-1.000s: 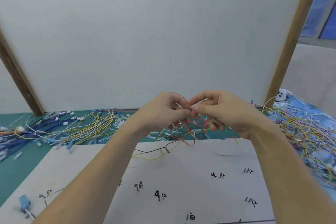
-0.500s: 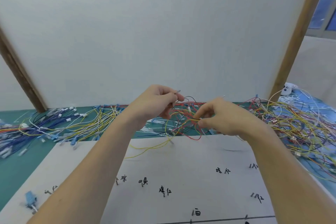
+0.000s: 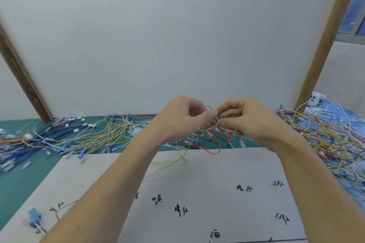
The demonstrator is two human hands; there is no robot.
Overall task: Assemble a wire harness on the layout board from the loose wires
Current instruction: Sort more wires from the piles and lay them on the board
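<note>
My left hand [image 3: 181, 118] and my right hand [image 3: 248, 122] meet fingertip to fingertip above the far edge of the white layout board [image 3: 197, 187]. Both pinch a small tangled bundle of wires [image 3: 211, 136], red, yellow and black, which hangs in loops under the fingers. A yellow wire [image 3: 167, 162] trails from the bundle down onto the board. The board carries handwritten labels and short pins. A blue connector [image 3: 33, 219] lies at its near left corner.
Blue, yellow and white loose wires [image 3: 69, 134] lie in a heap along the green mat at the left. A bigger heap of yellow and red wires [image 3: 325, 140] covers the right side. A white upright panel [image 3: 177, 35] with wooden posts stands just behind.
My hands, apart half a second ago, have come back together, fingertips touching over the bundle. The view has shifted slightly.
</note>
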